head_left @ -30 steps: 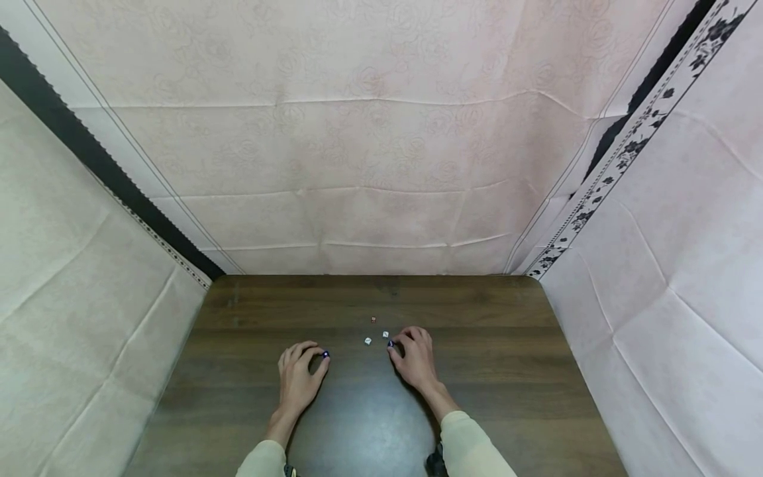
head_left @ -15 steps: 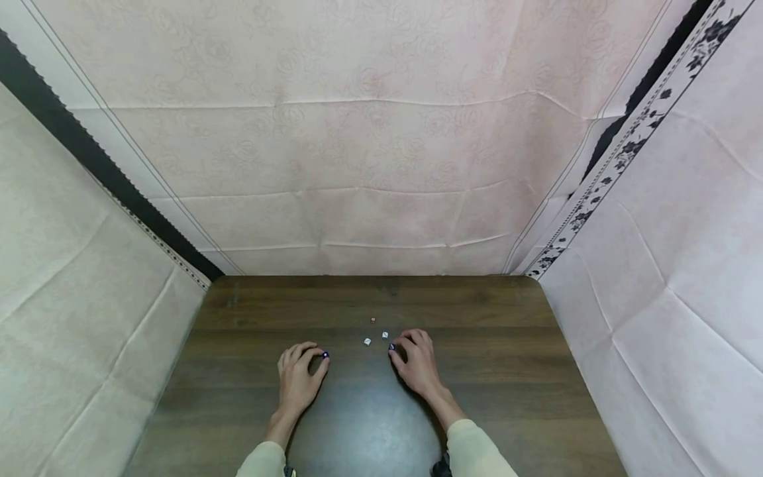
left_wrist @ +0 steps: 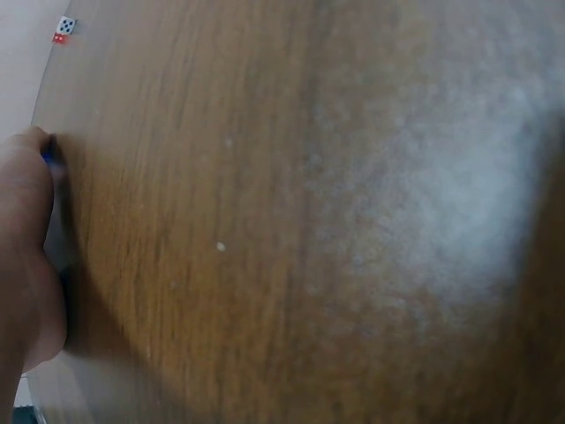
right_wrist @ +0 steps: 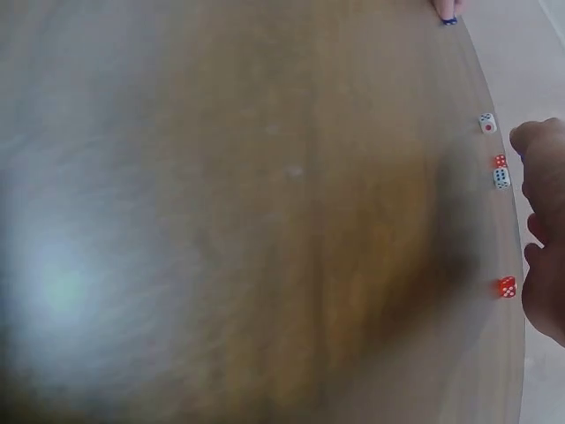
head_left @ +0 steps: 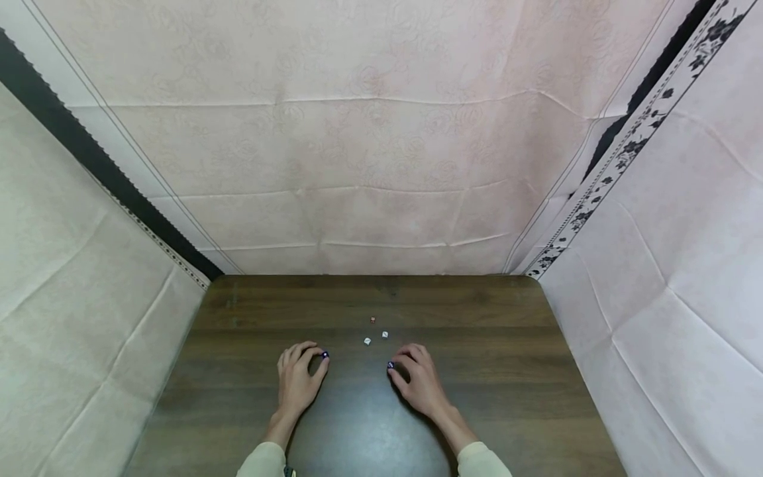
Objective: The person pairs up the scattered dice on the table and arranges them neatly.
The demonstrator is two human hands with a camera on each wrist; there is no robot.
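While your left hand sits left of centre in the lower half of the head view: fingers bent, thumb and forefinger nearly together, and you've got the left blue die pinched right at the tips!
Your right hand: right of centre, almost a mirror image, thumb and forefinger drawn in on the right blue die, bare bench between you and the other hand.
White dice: two of them, just above the gap between your hands, left white die slightly lower in the frame, right white die near it, the pair not touching.
Far red die: highest of the lot, near the frame's centre, apart from both whites.
Left wrist view: your hand crowds the left edge, a sliver of blue at the tips, and upper left there's a white die overlapping a red one.
Right wrist view: all the action's down the right edge, with a second red die at lower right, beside your hand; whether they touch, you can't tell from here.
Backdrop: creased pale cloth across the top, dark band slanting down the left, floral border slanting up the right.
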